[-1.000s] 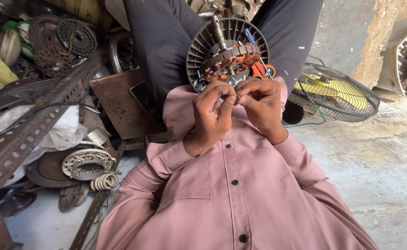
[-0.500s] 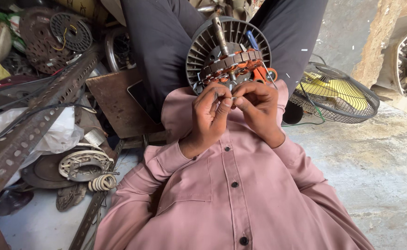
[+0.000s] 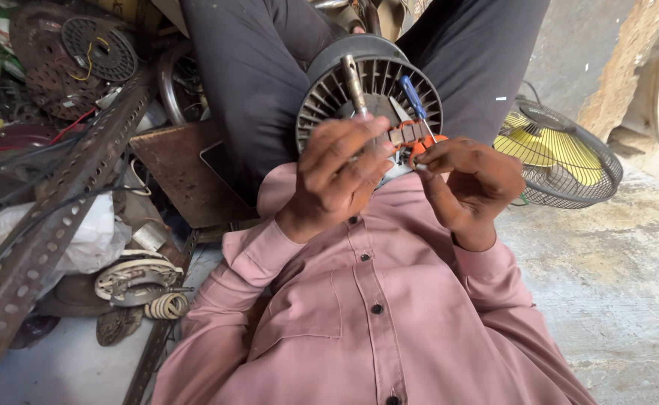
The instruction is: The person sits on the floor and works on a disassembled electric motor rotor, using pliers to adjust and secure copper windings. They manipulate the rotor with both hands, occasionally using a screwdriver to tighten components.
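One fan motor [image 3: 371, 94] sits in your lap at 12 o'clock, its front largely hidden behind your left hand [image 3: 341, 176], which clasps the copper windings [image 3: 412, 142]. Your right hand [image 3: 468, 180] pinches something at the windings; what exactly, you can't make out. One blue-handled screwdriver [image 3: 413, 97] pokes up there. One caged fan [image 3: 562, 154] lies at 2 o'clock. Both hands now cover more of the motor than half a second ago.

Matt grey plastic motor housing [image 3: 329, 90], rusty perforated metal angle bar [image 3: 59, 217].
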